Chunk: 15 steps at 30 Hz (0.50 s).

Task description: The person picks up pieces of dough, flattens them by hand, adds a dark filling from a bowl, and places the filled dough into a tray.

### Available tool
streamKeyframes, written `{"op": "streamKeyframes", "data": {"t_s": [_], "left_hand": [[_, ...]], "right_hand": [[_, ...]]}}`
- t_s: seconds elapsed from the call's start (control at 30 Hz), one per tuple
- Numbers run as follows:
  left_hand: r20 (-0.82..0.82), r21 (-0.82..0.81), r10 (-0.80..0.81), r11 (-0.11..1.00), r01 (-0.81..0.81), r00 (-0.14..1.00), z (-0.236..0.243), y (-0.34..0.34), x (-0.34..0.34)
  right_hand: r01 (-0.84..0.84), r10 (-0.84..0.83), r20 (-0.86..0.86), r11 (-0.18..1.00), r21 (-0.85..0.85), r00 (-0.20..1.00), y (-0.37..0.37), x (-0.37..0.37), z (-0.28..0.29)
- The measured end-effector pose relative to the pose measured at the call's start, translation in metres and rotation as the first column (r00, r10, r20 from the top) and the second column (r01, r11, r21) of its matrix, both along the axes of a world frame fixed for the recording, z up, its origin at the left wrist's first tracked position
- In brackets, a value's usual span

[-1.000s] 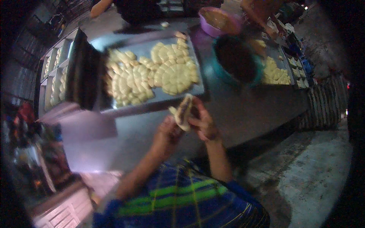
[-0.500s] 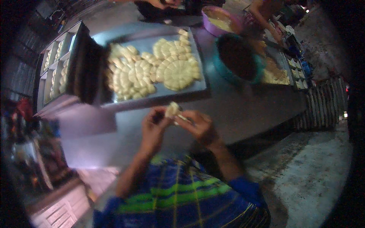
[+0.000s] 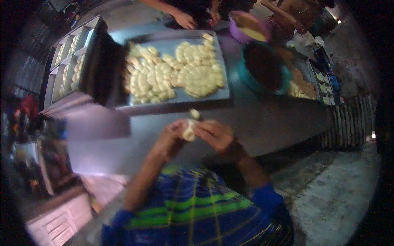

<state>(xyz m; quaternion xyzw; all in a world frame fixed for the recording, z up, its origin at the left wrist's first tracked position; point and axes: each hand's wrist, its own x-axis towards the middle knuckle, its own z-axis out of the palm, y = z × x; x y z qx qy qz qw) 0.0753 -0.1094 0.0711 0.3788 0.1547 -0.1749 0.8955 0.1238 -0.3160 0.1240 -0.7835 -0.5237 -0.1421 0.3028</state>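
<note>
Both hands meet in front of my body, above the near side of the table. My left hand [image 3: 174,133] has its fingers closed round one side of a small pale lump of dough [image 3: 189,133]. From the other side my right hand [image 3: 215,133] pinches the same lump between thumb and fingers. Just beyond the fingertips is another small pale dough piece [image 3: 194,113]; whether it joins the held lump I cannot tell. Past my hands, a metal tray [image 3: 184,101] bears many pale dough pieces [image 3: 201,80], packed close together, some in rounded clusters.
Right of the tray stand a teal basin [image 3: 245,71] with dark insides and a purple bowl [image 3: 235,30] with something yellowish. A divided box [image 3: 65,63] holding pale pieces stands at left. Across the metal table [image 3: 266,123], a co-worker's hand [image 3: 184,20] rests near the tray.
My hands have come closer together, and the dough now sits lower between them. Across the table, the co-worker's hand has moved toward the tray. The whole view has shifted slightly.
</note>
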Motion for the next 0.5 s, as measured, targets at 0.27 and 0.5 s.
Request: {"op": "streamKeyframes", "data": {"t_s": [0.27,0.5], "left_hand": [[0.005,-0.07,0.224,0.972,-0.223,0.974,-0.013,-0.008,-0.007],[0.217,0.212,0.064,0.971,-0.111,0.974,0.002,0.003,-0.001]], "right_hand": [[0.359,-0.36,-0.042,0.899,0.252,0.932,0.047,-0.035,-0.035],[0.653,-0.05,-0.871,0.683,0.327,0.489,0.043,-0.031,-0.036]]}}
